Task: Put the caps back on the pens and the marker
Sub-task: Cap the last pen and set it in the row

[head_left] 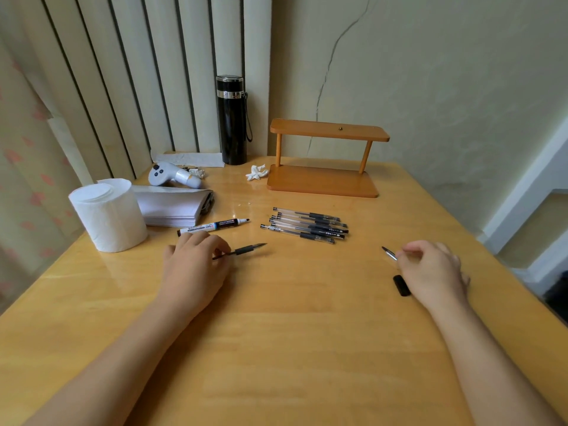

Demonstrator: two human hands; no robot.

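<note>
My left hand [195, 265] grips an uncapped pen [246, 249] by its barrel, tip pointing right, just above the wooden table [276, 348]. My right hand [431, 272] pinches a pen cap [389, 253] whose clip points left. A black marker cap [401, 285] lies on the table beside my right hand. The uncapped white marker [213, 226] lies above my left hand, tip to the right. Several capped clear pens [307, 225] lie side by side in the middle.
A toilet paper roll [107, 215] and a grey pouch [175, 209] sit at the left. Behind stand a white controller [172, 176], a black flask [232, 119], a crumpled tissue [256, 173] and a small wooden shelf [325, 158].
</note>
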